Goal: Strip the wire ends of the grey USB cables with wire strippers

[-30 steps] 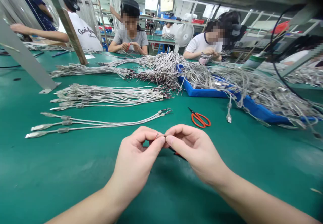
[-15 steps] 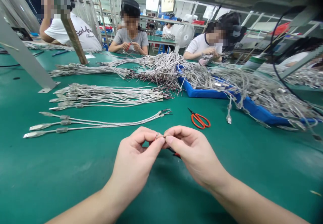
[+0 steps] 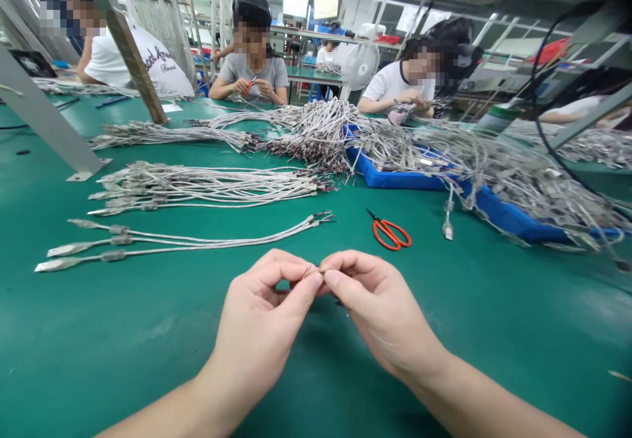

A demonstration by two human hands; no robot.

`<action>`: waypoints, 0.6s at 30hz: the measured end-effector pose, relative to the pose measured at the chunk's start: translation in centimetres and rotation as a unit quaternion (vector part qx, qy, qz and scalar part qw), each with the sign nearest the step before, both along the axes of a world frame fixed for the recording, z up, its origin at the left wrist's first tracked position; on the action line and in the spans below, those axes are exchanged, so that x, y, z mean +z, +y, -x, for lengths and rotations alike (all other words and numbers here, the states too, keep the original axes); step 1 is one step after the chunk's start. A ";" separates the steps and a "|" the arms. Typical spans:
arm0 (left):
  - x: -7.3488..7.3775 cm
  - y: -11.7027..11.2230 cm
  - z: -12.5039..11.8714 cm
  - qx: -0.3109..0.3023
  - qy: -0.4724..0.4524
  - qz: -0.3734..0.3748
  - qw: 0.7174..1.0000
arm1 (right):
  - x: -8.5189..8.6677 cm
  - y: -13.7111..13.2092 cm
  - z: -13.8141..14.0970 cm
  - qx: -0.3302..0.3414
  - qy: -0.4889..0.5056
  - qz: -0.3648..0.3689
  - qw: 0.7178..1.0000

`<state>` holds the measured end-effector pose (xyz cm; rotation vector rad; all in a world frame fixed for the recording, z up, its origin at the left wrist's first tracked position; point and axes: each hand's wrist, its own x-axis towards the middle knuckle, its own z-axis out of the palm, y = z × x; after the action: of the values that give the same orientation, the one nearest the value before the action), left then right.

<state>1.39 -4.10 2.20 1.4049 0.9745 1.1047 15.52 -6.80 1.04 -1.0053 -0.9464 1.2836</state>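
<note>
My left hand (image 3: 269, 313) pinches thumb to forefinger, and a thin red wire (image 3: 307, 271) pokes up between them. Fingertip to fingertip with it, my right hand (image 3: 380, 306) is closed in a pinch on a tiny brownish wire end (image 3: 322, 270). Most of what both hands hold is hidden by the fingers. A small dark object shows just under the right fingers, too covered to name. Beyond the hands lie several white USB cables (image 3: 217, 246) with stripped ends, and orange-handled scissors (image 3: 391, 233), slightly spread.
A larger bundle of white cables (image 3: 212, 188) lies behind. Further back are a tangled cable heap (image 3: 326, 132) and blue trays (image 3: 409, 180) overflowing with cables. A metal post (image 3: 54, 122) stands at left. Co-workers sit across the green table (image 3: 123, 346).
The view has shifted slightly, so the table items sit a little further left. Both hands keep their pinch, and the red-and-black object under the right hand is now more hidden.
</note>
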 end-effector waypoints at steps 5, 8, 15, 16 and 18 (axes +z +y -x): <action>-0.1 -0.1 0.0 -0.003 -0.002 0.001 1.000 | -0.1 -0.1 0.0 -0.015 -0.013 -0.006 1.000; -0.2 -0.1 -0.1 -0.013 -0.005 0.013 1.000 | 0.2 -0.2 -0.1 -0.031 -0.061 -0.015 0.998; -0.2 -0.2 -0.2 -0.040 0.007 0.060 0.997 | 0.4 -0.6 -0.4 -0.078 -0.260 -0.075 0.960; -0.2 -0.2 -0.2 -0.051 0.006 0.075 0.996 | 0.3 -0.6 -0.5 -0.083 -0.280 -0.093 0.952; 0.0 -0.1 -0.1 -0.075 -0.003 0.110 0.991 | 0.1 -0.6 -0.8 -0.091 -0.308 -0.126 0.939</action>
<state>1.49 -4.24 2.18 1.2716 0.9393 0.8625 16.34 -7.36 1.11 -1.2823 -1.4131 0.6681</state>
